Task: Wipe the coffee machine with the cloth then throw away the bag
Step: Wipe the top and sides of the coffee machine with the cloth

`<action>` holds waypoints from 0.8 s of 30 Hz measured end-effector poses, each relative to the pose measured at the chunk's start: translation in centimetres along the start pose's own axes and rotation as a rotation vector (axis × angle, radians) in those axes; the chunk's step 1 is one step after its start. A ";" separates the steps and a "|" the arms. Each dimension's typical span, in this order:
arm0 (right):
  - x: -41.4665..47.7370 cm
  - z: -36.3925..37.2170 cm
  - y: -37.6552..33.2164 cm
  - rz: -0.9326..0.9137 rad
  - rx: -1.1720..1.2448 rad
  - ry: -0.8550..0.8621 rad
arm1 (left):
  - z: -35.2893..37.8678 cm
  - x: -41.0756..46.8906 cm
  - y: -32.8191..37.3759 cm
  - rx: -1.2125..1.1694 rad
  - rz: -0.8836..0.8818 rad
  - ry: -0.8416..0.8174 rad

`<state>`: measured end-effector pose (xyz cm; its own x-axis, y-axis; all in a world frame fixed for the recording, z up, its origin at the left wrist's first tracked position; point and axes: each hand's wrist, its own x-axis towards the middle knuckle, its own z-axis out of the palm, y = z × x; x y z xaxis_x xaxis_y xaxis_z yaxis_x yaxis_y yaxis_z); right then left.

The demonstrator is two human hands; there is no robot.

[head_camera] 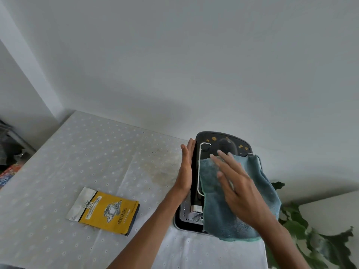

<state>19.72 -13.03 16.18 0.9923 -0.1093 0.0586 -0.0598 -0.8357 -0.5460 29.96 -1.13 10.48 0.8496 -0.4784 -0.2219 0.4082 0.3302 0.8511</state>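
Left hand (185,171): fingers straight and held together, palm flat against the left side wall of the coffee machine (223,141). It grips nothing.

Right hand (239,187): fingers straight and slightly spread, palm down, pressing the cloth (219,216) onto the top of the machine. No finger curls round the fabric.

Coffee machine: dark body, seen from above, standing between the two hands' forearms at the far right part of the worktop (77,152), close to the wall (194,55). Beyond the right hand's fingertips the top panel is uncovered and shows yellow markings. A metal rail (199,171) runs along the top just right of the left hand. Below the left wrist the perforated drip tray (186,216) shows in part.

Cloth: blue-green, pile fabric, spread under the right hand and draped over the top and front of the machine; its lower edge hangs beneath the right wrist and hides the right part of the tray.

Bag: yellow with a silver end and dark print, lying flat on the worktop well to the left of the left forearm, apart from both hands and from the machine.

Worktop: covered with a white cloth bearing a small dotted pattern. A brownish stain (165,171) lies just left of the left hand.

Other: green plant leaves (310,239) to the right of the right forearm, past the worktop edge. Blurred clutter (7,148) at the far left; its nature cannot be told.
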 end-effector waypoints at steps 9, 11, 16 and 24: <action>-2.8 1.0 1.2 -0.137 -0.357 -0.221 | 0.0 -0.7 -0.4 0.078 0.011 -0.032; -4.2 0.1 1.6 -0.160 -0.320 -0.268 | 0.1 -0.7 -0.5 0.108 0.021 -0.048; -2.9 0.8 0.6 -0.079 -0.312 -0.207 | 0.4 -0.7 -0.6 0.145 0.060 -0.036; -6.1 -0.1 0.6 -0.064 -0.278 -0.266 | 0.4 -0.7 0.3 0.171 0.007 -0.033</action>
<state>13.63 -12.92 15.56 0.9863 0.0606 -0.1534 0.0121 -0.9542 -0.2990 29.39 -1.04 11.09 0.8396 -0.5040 -0.2026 0.3374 0.1915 0.9217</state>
